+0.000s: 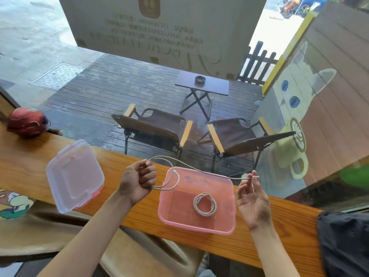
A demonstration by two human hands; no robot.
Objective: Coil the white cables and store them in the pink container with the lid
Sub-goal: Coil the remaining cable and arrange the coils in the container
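A pink container stands open on the wooden counter, with one coiled white cable lying inside it. Its translucent lid rests on the counter to the left. My left hand is fisted around a loop of a second white cable, held above the container's left rim. That cable stretches rightward over the container to my right hand, which pinches its far part between fingertips, palm up, beside the container's right edge.
The wooden counter runs along a window. A red helmet sits at its far left and a dark bag lies at the right end. Folding chairs and a small table stand outside on the deck.
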